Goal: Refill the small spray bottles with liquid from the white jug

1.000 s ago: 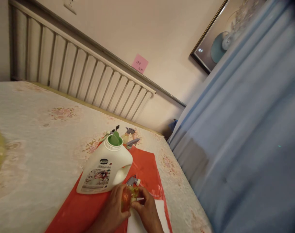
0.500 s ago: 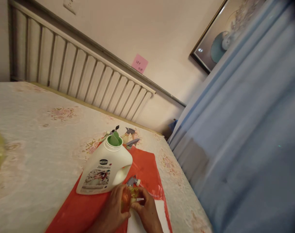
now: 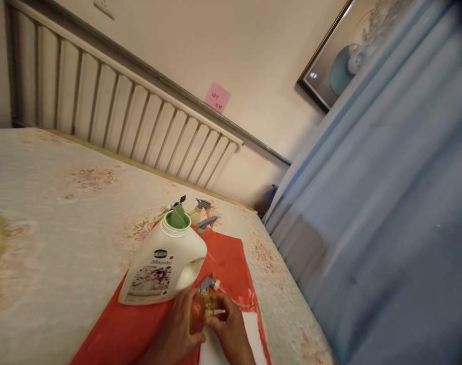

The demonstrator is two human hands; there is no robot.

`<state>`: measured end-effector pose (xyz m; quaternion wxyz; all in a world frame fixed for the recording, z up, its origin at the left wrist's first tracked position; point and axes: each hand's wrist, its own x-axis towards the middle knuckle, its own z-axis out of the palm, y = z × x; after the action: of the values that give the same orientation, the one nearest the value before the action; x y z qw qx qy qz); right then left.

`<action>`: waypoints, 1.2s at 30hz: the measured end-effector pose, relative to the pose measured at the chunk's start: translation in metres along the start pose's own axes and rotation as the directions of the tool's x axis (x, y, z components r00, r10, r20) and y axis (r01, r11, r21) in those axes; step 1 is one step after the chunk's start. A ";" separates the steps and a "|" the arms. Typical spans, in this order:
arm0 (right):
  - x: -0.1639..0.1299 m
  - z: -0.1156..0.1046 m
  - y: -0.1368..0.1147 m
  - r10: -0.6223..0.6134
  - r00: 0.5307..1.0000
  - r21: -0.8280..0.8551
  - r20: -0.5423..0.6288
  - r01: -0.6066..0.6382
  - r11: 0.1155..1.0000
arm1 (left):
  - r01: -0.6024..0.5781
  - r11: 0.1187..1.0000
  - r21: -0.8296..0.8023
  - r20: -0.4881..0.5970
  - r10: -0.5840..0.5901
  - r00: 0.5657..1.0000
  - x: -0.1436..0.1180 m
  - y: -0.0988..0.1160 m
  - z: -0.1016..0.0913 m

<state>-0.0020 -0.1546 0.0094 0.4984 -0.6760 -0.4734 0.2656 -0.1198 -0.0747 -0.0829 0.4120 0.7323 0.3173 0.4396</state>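
Note:
My left hand [image 3: 176, 328] and my right hand [image 3: 229, 332] are together at the bottom middle, both closed around a small clear orange spray bottle [image 3: 199, 309] with a grey trigger head [image 3: 208, 283]. Just beyond my hands stands a large white detergent jug [image 3: 163, 265] with an open green spout, on a red plastic sheet [image 3: 226, 261] spread over the bed. Behind the jug lie several small spray bottles [image 3: 201, 217] with grey and black triggers.
The bed [image 3: 63, 228] has a pale floral cover. A padded headboard [image 3: 112, 116] runs along the wall with a pink sticky note [image 3: 217, 98] above it. A blue curtain [image 3: 386, 203] fills the right side. White paper [image 3: 249, 329] lies under my right hand.
My hands have stayed on the small spray bottle with only slight finger movement. The view has shifted up a little.

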 end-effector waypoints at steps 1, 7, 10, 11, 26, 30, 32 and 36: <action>0.000 0.000 -0.001 0.003 1.000 0.001 -0.002 -0.003 1.000 | -0.010 1.000 0.001 -0.012 0.010 1.000 0.000 0.000 0.000; 0.000 0.000 -0.007 0.023 1.000 0.005 0.009 -0.023 1.000 | -0.045 0.999 0.030 -0.015 0.045 0.999 -0.001 -0.004 0.003; -0.001 0.000 -0.006 0.017 1.000 0.018 0.012 -0.017 1.000 | -0.049 0.998 0.033 -0.013 0.050 0.999 -0.002 -0.004 0.004; -0.001 0.000 -0.005 0.016 1.000 0.017 0.014 -0.016 1.000 | -0.051 0.998 0.033 -0.011 0.051 0.999 -0.003 -0.004 0.004; -0.001 0.000 -0.004 0.019 1.000 0.007 0.016 -0.019 1.000 | -0.036 0.999 0.035 -0.027 0.037 0.999 -0.001 -0.005 0.004; 0.001 0.001 0.004 -0.002 1.000 0.029 0.001 0.002 1.000 | -0.030 0.999 0.036 -0.039 0.031 0.999 -0.002 -0.007 0.006; 0.001 0.002 0.007 -0.008 1.000 0.034 -0.001 0.008 0.999 | -0.011 0.999 0.037 -0.023 0.012 1.000 -0.002 -0.006 0.005; 0.000 0.002 0.006 -0.022 1.000 0.035 0.005 0.022 0.999 | -0.006 0.999 0.041 -0.003 0.006 1.000 -0.002 -0.002 0.002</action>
<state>-0.0012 -0.1538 0.0031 0.5116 -0.6613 -0.4774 0.2703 -0.1185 -0.0758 -0.0861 0.3952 0.7408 0.3246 0.4355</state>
